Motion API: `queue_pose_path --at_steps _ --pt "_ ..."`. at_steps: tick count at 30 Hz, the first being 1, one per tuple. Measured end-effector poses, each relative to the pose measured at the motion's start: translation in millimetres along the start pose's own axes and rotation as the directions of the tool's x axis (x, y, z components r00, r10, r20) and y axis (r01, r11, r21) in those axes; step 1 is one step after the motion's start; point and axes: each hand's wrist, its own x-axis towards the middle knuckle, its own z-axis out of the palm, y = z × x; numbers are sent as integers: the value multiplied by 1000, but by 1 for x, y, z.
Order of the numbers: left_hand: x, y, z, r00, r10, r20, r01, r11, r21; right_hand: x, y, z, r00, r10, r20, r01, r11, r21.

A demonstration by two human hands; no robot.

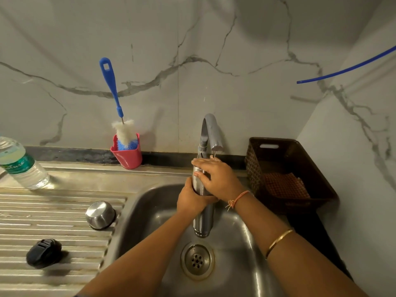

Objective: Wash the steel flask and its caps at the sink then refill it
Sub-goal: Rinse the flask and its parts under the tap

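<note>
Holding the steel flask tight round its middle, the left hand keeps it standing up over the sink, a little above the drain. The right hand sits on top of the flask, with its fingers bent over the mouth and its thumb pressed on the side, so it grips the flask too. The top of the flask is right under the tap, and a thin bit of water seems to fall there, but it is hard to be sure. This looks like the step of washing the flask itself, and the refill is not yet begun. On the draining board to the left, well apart from the hands, the steel cap sits upside down and the black cap lies nearer the front. They probably need washing as well. A bottle brush stands in a pink cup by the wall, and a water bottle stands at the far left. A brown basket sits to the right of the sink. Next, the right hand likely needs to let go and reach for the brush or a cap, while the left hand holds the wet, slippery flask firmly.
</note>
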Motion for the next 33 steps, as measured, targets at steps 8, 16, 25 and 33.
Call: queue_pose_path --at_steps 8,16,25,33 --pt "3 10 -3 1000 -27 -3 27 1000 5 -11 4 3 975 -10 -221 15 1000 21" --pt "5 16 -5 1000 -4 -24 3 999 -42 -8 1 -6 922 375 99 -359 728 584" --pt "11 22 -28 989 -103 102 130 942 -310 -53 13 43 772 525 358 -596 402 695" --pt "6 13 -19 978 -18 208 36 996 -83 -20 7 15 859 476 189 -366 311 877"
